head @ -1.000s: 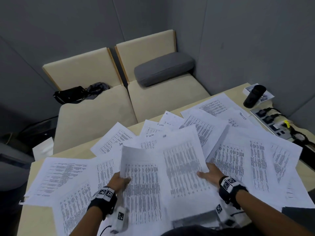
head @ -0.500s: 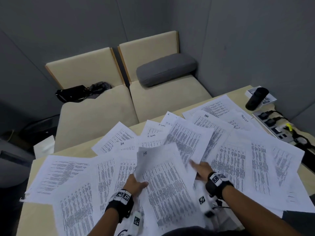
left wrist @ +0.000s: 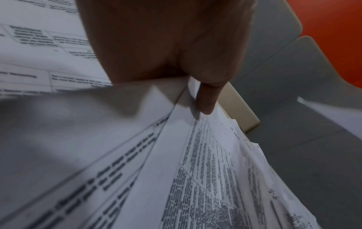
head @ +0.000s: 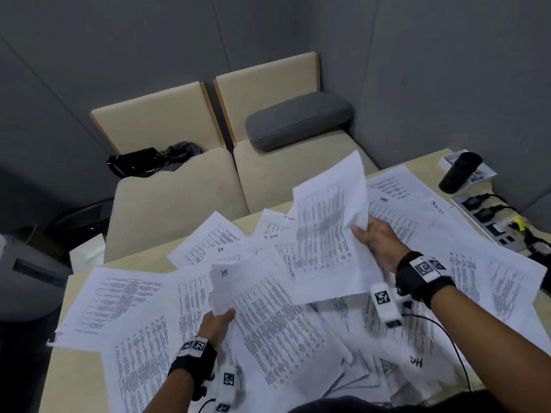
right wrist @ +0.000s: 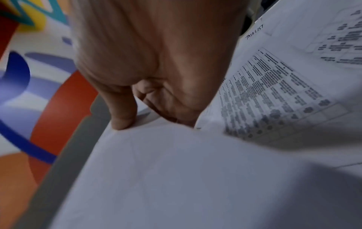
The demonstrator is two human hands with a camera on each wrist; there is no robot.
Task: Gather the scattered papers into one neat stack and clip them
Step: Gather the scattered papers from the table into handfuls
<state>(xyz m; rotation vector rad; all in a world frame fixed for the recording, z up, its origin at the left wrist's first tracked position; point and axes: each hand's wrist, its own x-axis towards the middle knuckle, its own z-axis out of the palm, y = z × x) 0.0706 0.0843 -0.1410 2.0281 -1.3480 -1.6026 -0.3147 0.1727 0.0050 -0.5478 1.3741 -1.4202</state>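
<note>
Head view: two hands, each pinching one white printed paper sheet: left hand (head: 216, 321) the "HR" sheet (head: 268, 317), right hand (head: 380, 242) a raised sheet (head: 328, 228).

I see the printed white papers (head: 128, 296) scattered and overlapping on the table; one sheet (head: 328, 231) is lifted, tilted.

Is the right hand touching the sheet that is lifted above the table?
Touching. In the head view the right hand grips the edge of the lifted sheet; the right wrist view shows its thumb pressed on the paper.
</note>
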